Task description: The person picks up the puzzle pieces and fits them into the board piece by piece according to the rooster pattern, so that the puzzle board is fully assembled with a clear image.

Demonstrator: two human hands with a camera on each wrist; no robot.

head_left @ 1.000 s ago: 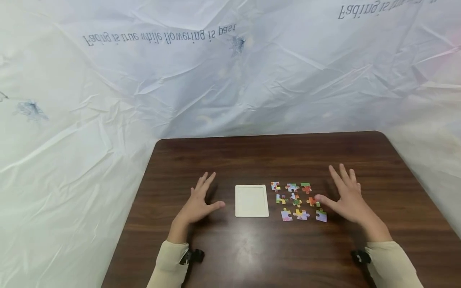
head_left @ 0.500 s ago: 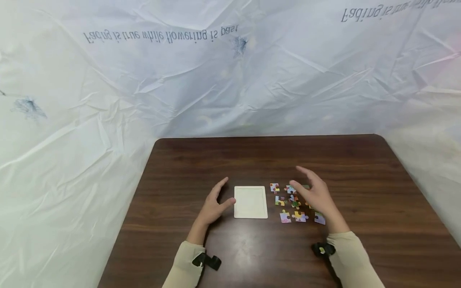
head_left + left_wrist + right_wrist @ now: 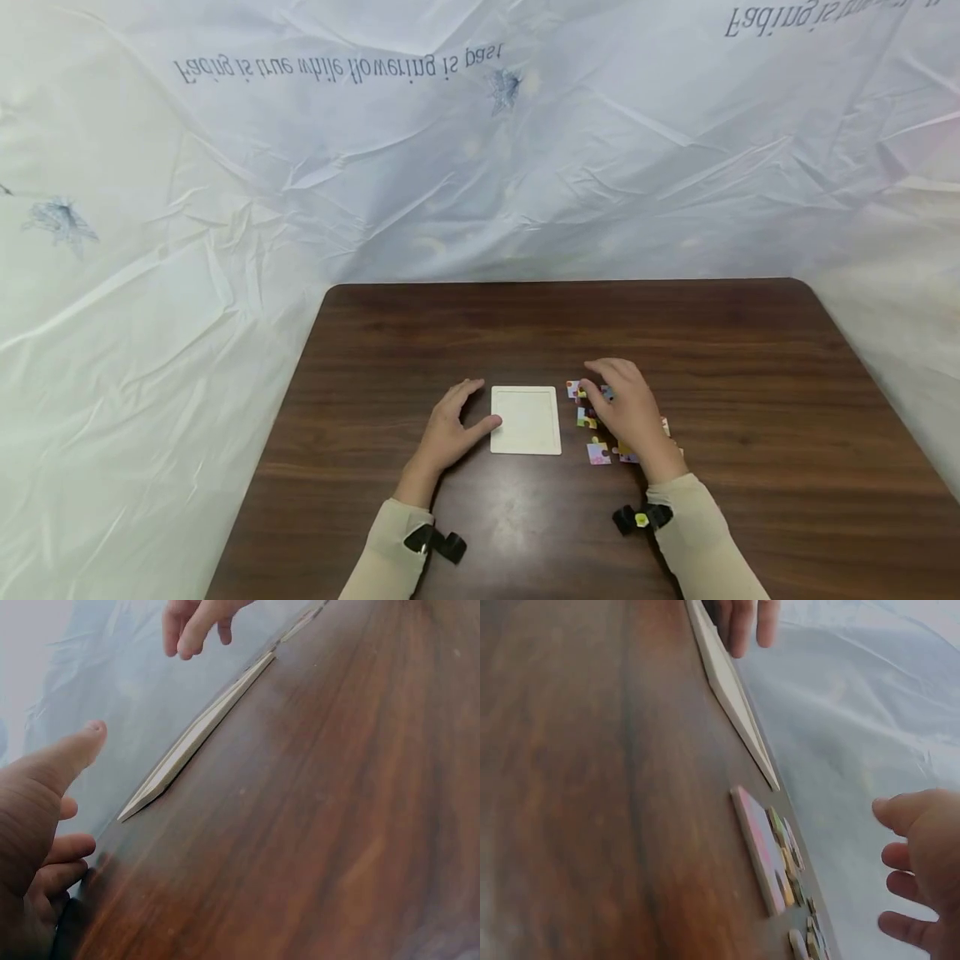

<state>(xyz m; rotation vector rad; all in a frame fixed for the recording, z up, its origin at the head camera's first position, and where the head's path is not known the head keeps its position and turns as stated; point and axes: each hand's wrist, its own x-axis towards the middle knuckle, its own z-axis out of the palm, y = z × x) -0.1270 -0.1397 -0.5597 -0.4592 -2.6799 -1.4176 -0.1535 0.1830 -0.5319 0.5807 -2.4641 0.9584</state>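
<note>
A cream square puzzle tray (image 3: 527, 423) with a raised rim lies flat on the table, nothing inside it. My left hand (image 3: 447, 429) is at its left side, fingers loosely bent, the thumb overlapping the tray's edge in the head view. In the left wrist view that thumb (image 3: 71, 754) points up, apart from the tray. Right of the tray are several colourful jigsaw pieces (image 3: 597, 452). Over them hovers my right hand (image 3: 628, 408), thumb and fingers apart, hiding part of the group. The right wrist view has its fingers (image 3: 905, 926) raised above the pieces with nothing between them.
The dark wood-grain table (image 3: 510, 342) reaches back to a wrinkled pale plastic sheet (image 3: 450, 192) with printed words. Another sheet hangs along the left. Each sleeve cuff bears a black strap (image 3: 642, 518) with a small device.
My right hand has come in leftward from the right of the pieces to above them. My left hand has moved right, up to the tray. Tray and visible pieces stay put.
</note>
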